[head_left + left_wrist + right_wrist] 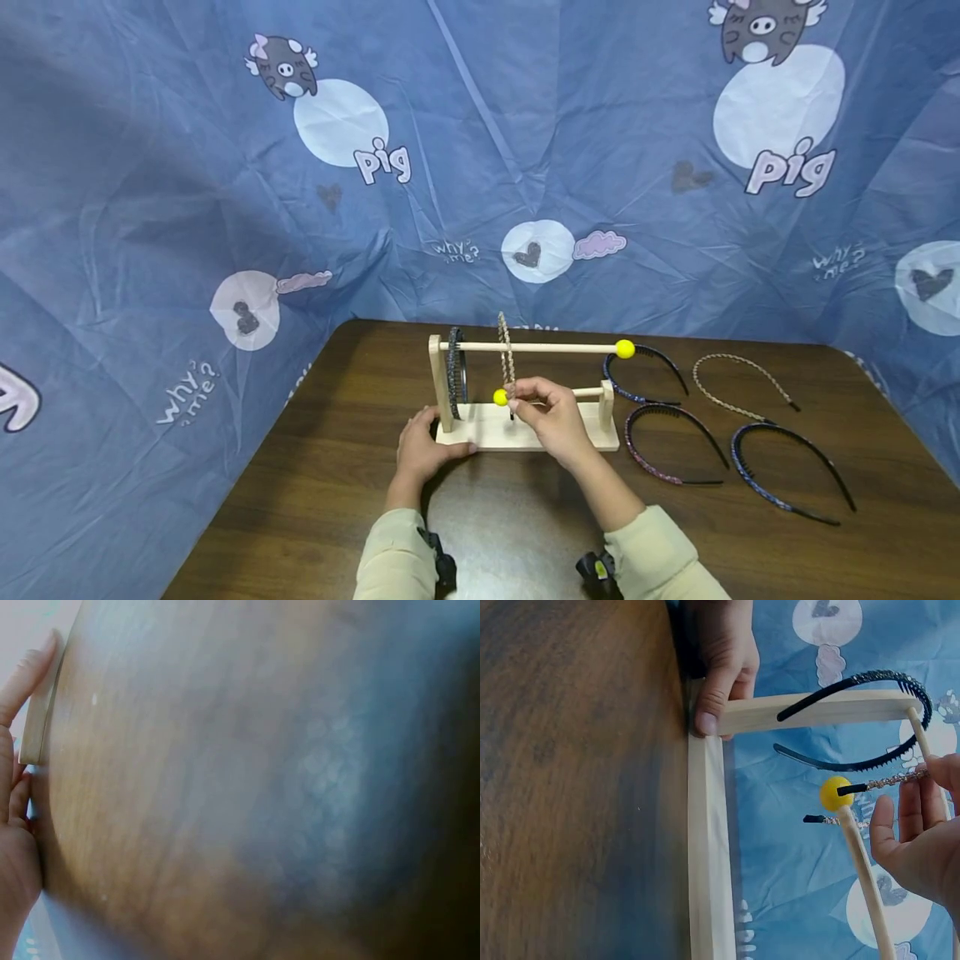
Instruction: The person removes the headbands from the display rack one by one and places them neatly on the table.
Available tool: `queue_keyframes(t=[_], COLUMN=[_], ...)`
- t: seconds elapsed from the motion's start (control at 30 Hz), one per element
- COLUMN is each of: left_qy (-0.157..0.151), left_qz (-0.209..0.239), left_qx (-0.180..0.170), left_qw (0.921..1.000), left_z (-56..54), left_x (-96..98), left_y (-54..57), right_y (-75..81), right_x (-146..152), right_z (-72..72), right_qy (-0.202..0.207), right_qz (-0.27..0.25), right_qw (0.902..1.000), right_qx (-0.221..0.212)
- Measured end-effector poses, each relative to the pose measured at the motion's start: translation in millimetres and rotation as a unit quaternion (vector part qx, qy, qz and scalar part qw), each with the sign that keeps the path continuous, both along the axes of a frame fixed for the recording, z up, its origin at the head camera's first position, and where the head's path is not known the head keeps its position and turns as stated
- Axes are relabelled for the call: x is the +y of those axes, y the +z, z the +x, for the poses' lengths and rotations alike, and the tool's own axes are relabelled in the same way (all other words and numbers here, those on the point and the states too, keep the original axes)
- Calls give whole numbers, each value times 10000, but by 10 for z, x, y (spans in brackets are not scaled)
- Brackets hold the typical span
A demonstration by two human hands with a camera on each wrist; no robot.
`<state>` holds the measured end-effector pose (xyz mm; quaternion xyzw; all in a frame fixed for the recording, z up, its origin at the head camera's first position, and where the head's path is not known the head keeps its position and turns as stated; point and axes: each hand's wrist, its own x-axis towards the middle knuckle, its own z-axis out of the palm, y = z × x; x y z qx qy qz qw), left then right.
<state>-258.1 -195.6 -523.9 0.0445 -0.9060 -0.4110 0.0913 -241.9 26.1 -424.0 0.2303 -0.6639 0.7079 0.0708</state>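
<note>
A wooden headband stand (525, 433) with two yellow-tipped rods stands on the table. My left hand (422, 450) grips the left end of its base, the thumb on the front edge and the fingers behind. Between thumb and fingers my right hand (553, 418) pinches a beige braided headband (506, 348). That headband's arch rises past the upper rod, and its dark tips (852, 790) show close to the lower rod's yellow ball (836, 793). Farther left, a black toothed headband (454, 375) hangs on the upper rod beside the upright post.
To the right of the stand lie several headbands: a dark blue one (611, 385) behind the stand's end, a reddish one (647, 468), another beige braided one (723, 406) and a blue one (757, 490). A blue printed cloth (450, 167) hangs behind the table.
</note>
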Motion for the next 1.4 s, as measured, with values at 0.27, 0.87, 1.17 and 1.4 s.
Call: queue_keyframes(t=[0.27, 0.87, 1.17, 1.4], left_qy=[2, -47, -31, -34], left_qz=[50, -20, 24, 7], left_qx=[-119, -54, -101, -88], left_qw=[9999, 10000, 9999, 10000], left_z=[27, -9, 10, 9], left_x=[13, 3, 2, -6], left_y=[29, 34, 31, 27], right_y=[-107, 21, 49, 69], right_x=[109, 418, 569, 686], right_z=[-103, -126, -117, -101], right_qy=[-171, -534, -625, -718], right_qz=[-299, -308, -441, -637], right_qw=[9991, 9972, 9955, 9931], right_qx=[247, 415, 552, 670])
